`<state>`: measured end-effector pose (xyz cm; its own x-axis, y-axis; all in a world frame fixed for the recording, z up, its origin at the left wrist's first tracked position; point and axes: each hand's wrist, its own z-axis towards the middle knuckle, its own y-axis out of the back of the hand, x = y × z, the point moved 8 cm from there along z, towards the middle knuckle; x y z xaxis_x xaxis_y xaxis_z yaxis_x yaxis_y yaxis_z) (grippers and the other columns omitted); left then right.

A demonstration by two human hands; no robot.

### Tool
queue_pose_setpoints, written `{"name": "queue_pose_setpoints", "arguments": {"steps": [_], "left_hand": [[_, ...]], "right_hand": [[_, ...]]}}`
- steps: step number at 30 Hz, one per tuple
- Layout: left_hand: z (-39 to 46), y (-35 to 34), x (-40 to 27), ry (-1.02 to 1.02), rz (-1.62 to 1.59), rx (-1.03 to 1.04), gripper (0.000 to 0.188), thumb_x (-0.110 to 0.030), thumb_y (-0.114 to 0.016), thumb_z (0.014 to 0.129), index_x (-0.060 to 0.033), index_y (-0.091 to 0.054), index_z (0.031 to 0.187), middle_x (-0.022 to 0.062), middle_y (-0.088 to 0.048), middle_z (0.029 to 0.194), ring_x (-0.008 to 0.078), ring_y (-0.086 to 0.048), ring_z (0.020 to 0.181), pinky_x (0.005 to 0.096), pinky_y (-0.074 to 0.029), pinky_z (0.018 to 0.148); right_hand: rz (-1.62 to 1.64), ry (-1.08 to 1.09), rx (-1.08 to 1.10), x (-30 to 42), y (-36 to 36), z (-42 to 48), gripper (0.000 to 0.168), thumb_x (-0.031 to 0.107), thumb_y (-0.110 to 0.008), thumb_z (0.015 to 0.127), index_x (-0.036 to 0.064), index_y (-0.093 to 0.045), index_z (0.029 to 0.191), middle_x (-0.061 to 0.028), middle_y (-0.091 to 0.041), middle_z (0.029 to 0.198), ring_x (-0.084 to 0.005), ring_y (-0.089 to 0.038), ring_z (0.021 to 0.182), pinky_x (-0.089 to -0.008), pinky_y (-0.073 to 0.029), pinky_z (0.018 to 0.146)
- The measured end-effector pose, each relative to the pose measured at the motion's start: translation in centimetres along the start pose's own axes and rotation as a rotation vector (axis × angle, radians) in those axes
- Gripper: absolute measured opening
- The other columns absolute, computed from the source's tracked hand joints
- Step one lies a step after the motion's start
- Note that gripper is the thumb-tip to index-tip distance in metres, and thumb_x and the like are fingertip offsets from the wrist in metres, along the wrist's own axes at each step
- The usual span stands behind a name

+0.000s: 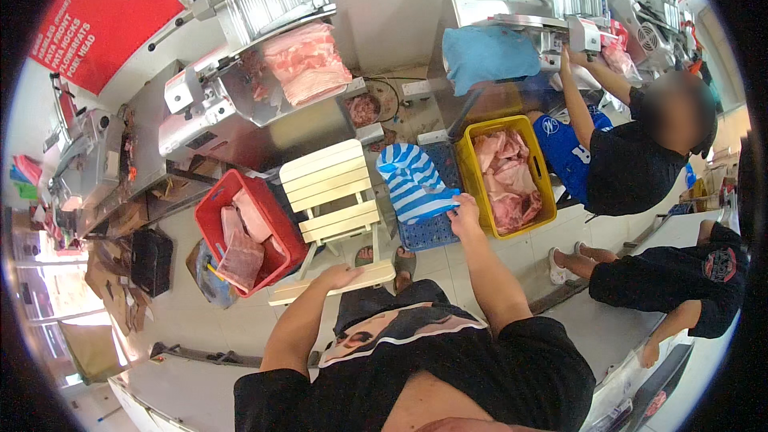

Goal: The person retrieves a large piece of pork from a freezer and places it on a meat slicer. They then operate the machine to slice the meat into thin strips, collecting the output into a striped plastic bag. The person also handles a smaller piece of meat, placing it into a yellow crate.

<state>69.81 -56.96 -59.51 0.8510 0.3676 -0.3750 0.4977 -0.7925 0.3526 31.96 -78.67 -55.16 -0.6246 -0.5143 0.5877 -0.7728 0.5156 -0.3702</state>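
Observation:
My right hand [465, 215] grips the gathered end of a blue-and-white striped plastic bag [411, 183], which is above a blue perforated plastic crate [429, 235]. What the bag holds is hidden. My left hand [337, 276] lies on the near slat of a cream slatted folding chair [327, 177]; its fingers are closed round the slat's edge. Left of the chair a red plastic crate [293, 240] holds large slabs of raw pork [243, 255]. To the right of the bag, a yellow plastic crate [551, 216] is filled with raw meat pieces [510, 174].
A meat slicer [210, 102] bears stacked sliced pork [307, 63]. Another slicer [576, 30] has a blue cloth [489, 57] over it, and a person in black [630, 150] works there. A second person [654, 276] stands at the right by a white chest freezer [624, 324].

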Motion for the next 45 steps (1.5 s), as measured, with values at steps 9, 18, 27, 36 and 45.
{"name": "queue_pose_setpoints", "arguments": {"steps": [9,18,27,36,45], "left_hand": [[-8.0,-3.0,6.9,0.098,0.134,0.07,0.083,-0.075,-0.039,0.09,-0.0074,-0.063,0.132,0.0189,-0.059,0.139,0.0396,-0.055,0.129,0.0522,-0.036,0.11],[-10.5,-8.5,5.6,0.216,0.198,0.071,0.081,-0.073,-0.037,0.093,-0.0076,-0.06,0.135,0.0199,-0.058,0.14,0.0381,-0.05,0.135,0.0592,-0.027,0.113],[-12.1,-16.2,5.3,0.186,0.171,0.136,0.078,-0.071,-0.034,0.095,-0.013,-0.056,0.142,0.0151,-0.059,0.14,0.0435,-0.051,0.132,0.0621,-0.028,0.112],[-9.8,-20.2,9.1,0.089,0.151,0.054,0.042,-0.019,-0.065,0.087,-0.0238,-0.063,0.129,0.0061,-0.067,0.128,0.0296,-0.061,0.123,0.057,-0.042,0.095],[-13.7,-18.0,3.7,0.169,0.12,0.073,0.055,-0.056,-0.039,0.101,-0.013,-0.068,0.119,0.013,-0.071,0.119,0.0323,-0.064,0.119,0.0554,-0.041,0.098]], "right_hand": [[-0.15,-0.041,-0.126,-1.4,8.6,-3.1,0.031,0.011,-0.071,0.084,0.02,-0.053,0.109,0.0007,-0.056,0.1,-0.0186,-0.05,0.094,-0.0427,-0.045,0.083],[-0.345,-0.037,-0.03,0.7,10.2,-1.2,0.025,0.017,-0.071,0.088,0.018,-0.054,0.106,-0.0016,-0.056,0.098,-0.0199,-0.051,0.088,-0.0419,-0.047,0.077],[-0.421,-0.12,-0.07,1.8,11.7,-0.9,0.027,0.021,-0.07,0.088,0.017,-0.056,0.111,-0.0036,-0.058,0.096,-0.02,-0.053,0.087,-0.0398,-0.047,0.075],[-0.374,-0.109,-0.095,0.5,12.0,-1.3,0.03,0.022,-0.071,0.088,0.015,-0.057,0.113,-0.0036,-0.055,0.096,-0.0197,-0.049,0.084,-0.0398,-0.047,0.075],[-0.534,-0.046,-0.089,2.7,11.6,1.8,0.03,0.024,-0.074,0.085,0.018,-0.057,0.109,-0.0026,-0.056,0.098,-0.0197,-0.051,0.084,-0.0392,-0.046,0.072]]}}
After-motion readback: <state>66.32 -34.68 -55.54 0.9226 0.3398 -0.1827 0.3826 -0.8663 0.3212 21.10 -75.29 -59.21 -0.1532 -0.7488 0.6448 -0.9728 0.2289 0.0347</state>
